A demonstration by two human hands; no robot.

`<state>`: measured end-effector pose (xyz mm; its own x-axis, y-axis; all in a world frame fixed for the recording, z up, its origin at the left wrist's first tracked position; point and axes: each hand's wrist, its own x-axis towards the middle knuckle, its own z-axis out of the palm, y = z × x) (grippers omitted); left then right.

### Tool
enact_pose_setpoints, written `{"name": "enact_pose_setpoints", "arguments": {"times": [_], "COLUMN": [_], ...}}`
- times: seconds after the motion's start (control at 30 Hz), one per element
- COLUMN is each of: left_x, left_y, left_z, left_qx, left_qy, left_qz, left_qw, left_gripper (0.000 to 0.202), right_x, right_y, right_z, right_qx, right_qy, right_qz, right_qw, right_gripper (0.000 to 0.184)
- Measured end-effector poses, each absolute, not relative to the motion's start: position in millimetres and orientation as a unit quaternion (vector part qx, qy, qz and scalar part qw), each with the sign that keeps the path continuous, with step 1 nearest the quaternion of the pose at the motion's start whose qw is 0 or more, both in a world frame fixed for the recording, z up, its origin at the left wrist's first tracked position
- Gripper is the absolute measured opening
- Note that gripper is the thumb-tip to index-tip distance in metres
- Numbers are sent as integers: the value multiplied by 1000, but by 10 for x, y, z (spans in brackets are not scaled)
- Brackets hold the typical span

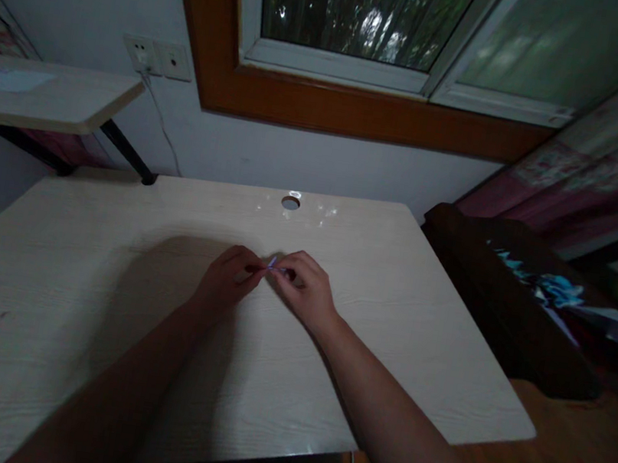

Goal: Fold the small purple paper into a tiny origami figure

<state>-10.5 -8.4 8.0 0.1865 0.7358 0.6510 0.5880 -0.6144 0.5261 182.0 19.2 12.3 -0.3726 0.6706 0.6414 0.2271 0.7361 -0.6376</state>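
Observation:
Both hands meet near the middle of the pale wood-grain desk (286, 383), fingertips almost touching. Between them is a small, thin purple strip (272, 263), with one short end sticking up. Thumb and index finger of my left hand (229, 280) pinch it from the left side. From the right, my right hand (305, 285) pinches it in the same way, fingers curled. Most of the strip is covered by the fingertips, and its material is too small to make out.
A round cable hole (291, 202) lies behind the hands. At the left back, a raised shelf (89, 106) stands on black legs. A wall socket (157, 58) has a white cord hanging from it. Right of the desk sits a dark brown wooden piece (507, 307) with cluttered items on it.

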Motion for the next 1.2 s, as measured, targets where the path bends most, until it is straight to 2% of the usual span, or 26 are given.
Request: {"name": "enact_pose_setpoints", "arguments": {"times": [0.97, 1.2], "left_x": [-121, -120], "left_y": [-50, -67], "left_z": [46, 77], "left_qx": [770, 767], "left_qy": [432, 438], "left_qz": [468, 467], "left_qw": [52, 34], "left_gripper": [3, 2], "right_x": [1822, 1824], "right_y": [178, 172], "right_z": [159, 128], "right_qx": [-300, -314], "right_qy": [-809, -804], "right_qz": [228, 236], "right_qw": [451, 447], "right_gripper": [4, 9]}}
